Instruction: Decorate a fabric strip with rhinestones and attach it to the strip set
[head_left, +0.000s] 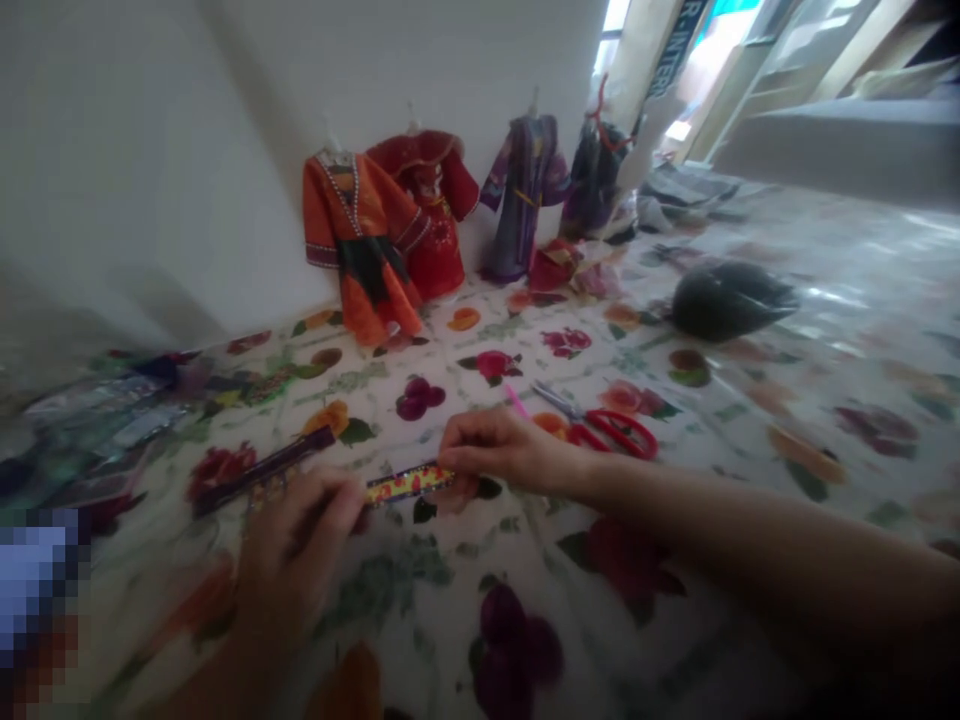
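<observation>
A short strip of patterned trim (409,484), yellow with red spots and dark edges, stretches between my two hands above the floral cloth. My left hand (300,535) pinches its left end between thumb and fingers. The right end is held by my right hand (480,455), whose fingers are closed on it. Beyond my left hand lies a dark purple folded strip (262,470) on the cloth. Red-handled scissors (619,432) rest just beyond my right forearm, with a thin pink stick-like item (517,402) beside their blades.
Small garments, orange (367,245), red (442,220) and purple (525,195), stand against the white wall. A dark bundle (727,298) sits at the right on the floral tablecloth (465,600). Plastic packets (112,415) lie at the left.
</observation>
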